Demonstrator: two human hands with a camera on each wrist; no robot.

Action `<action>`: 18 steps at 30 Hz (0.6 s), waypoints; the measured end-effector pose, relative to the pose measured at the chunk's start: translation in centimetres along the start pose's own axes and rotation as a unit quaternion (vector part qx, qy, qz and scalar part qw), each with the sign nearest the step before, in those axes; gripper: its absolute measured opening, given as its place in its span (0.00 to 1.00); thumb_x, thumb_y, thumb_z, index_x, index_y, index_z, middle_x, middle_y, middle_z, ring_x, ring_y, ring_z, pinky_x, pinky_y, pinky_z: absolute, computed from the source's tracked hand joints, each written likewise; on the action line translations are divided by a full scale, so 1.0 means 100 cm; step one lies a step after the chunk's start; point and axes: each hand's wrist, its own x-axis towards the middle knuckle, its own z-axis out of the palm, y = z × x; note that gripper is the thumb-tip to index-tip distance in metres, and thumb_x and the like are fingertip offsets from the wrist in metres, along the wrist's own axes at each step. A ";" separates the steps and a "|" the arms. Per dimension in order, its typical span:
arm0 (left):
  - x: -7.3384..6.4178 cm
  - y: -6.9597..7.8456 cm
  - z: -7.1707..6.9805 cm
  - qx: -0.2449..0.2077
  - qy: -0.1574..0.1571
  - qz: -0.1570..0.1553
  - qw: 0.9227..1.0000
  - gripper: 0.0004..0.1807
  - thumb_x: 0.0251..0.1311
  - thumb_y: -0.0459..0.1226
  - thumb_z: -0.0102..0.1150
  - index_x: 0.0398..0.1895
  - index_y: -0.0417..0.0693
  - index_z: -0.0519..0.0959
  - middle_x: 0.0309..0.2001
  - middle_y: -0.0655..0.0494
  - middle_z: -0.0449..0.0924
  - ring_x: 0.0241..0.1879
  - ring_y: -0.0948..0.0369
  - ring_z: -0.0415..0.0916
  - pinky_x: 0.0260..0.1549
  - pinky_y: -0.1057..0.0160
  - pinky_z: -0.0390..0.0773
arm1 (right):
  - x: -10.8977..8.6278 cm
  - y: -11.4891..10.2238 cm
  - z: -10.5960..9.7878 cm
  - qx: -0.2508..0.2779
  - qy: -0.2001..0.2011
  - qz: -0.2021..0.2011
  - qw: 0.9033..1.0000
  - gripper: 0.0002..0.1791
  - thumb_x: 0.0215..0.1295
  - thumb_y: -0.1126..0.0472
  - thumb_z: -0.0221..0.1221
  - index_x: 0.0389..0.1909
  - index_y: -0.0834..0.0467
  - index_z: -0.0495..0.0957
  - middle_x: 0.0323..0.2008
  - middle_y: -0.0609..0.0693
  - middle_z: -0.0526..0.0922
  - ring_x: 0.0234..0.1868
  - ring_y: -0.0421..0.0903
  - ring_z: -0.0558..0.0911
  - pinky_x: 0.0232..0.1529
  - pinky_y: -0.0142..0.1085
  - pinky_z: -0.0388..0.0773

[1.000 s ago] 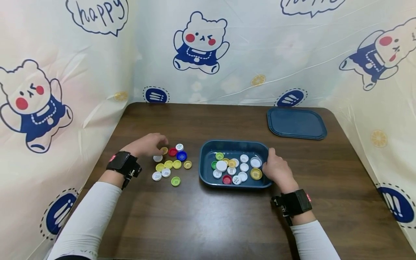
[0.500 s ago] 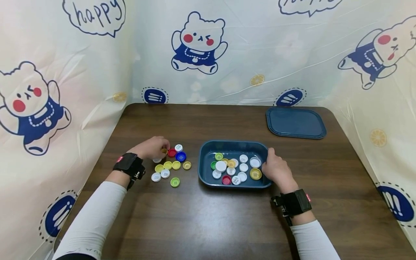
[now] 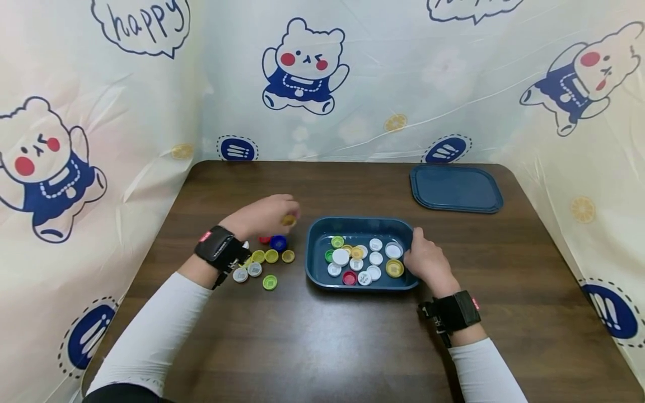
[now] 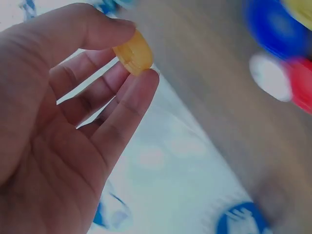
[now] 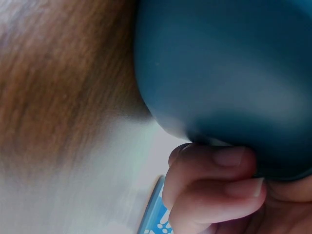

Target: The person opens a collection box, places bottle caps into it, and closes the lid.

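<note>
Between thumb and fingertips my left hand (image 3: 264, 217) pinches a yellow bottle cap (image 4: 135, 52), raised above the table just left of the dark blue tray (image 3: 363, 223). Below that hand lie loose caps: a blue cap (image 3: 278, 243), a red cap partly hidden by the hand, several yellow ones, white ones and a green cap (image 3: 270, 282). My right hand (image 3: 428, 258) grips the tray's right end, fingers curled against its outer wall (image 5: 219, 87). Inside the tray rest several white caps, with yellow, green and red ones among them.
A flat dark blue lid (image 3: 456, 188) lies at the table's back right. The brown wooden table (image 3: 312, 352) meets a patterned curtain (image 3: 383, 78) behind and at both sides.
My left hand has picked up the yellow cap from the loose group and moved it up and right toward the tray. The right hand keeps its hold on the tray.
</note>
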 end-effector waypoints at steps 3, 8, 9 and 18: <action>0.015 0.032 -0.004 0.025 -0.007 0.046 0.999 0.12 0.60 0.33 0.68 0.47 0.48 0.82 0.46 0.53 0.77 0.46 0.56 0.74 0.51 0.56 0.79 | -0.001 0.001 0.000 0.000 0.001 -0.002 1.000 0.34 0.73 0.63 0.45 0.76 0.66 0.47 0.52 0.73 0.77 0.28 0.57 0.77 0.26 0.43 0.69; 0.038 0.077 0.003 0.050 -0.056 0.079 0.994 0.12 0.62 0.34 0.67 0.48 0.51 0.81 0.45 0.57 0.75 0.45 0.60 0.73 0.46 0.63 0.78 | -0.002 -0.001 0.001 0.002 0.001 -0.001 1.000 0.33 0.73 0.63 0.45 0.75 0.65 0.48 0.51 0.73 0.77 0.28 0.57 0.77 0.26 0.43 0.68; 0.043 0.085 0.006 0.051 -0.068 0.086 0.993 0.12 0.62 0.34 0.67 0.48 0.50 0.81 0.45 0.58 0.74 0.45 0.60 0.72 0.45 0.64 0.78 | -0.002 -0.001 0.001 0.003 0.002 -0.001 1.000 0.33 0.73 0.63 0.45 0.75 0.65 0.48 0.52 0.73 0.77 0.28 0.57 0.77 0.26 0.43 0.68; 0.085 0.134 0.040 0.082 -0.143 0.155 0.974 0.13 0.63 0.32 0.66 0.50 0.47 0.83 0.44 0.57 0.76 0.41 0.62 0.73 0.41 0.68 0.77 | -0.002 -0.002 0.001 -0.006 -0.001 0.000 1.000 0.33 0.72 0.63 0.45 0.75 0.66 0.48 0.57 0.75 0.74 0.32 0.59 0.78 0.29 0.45 0.70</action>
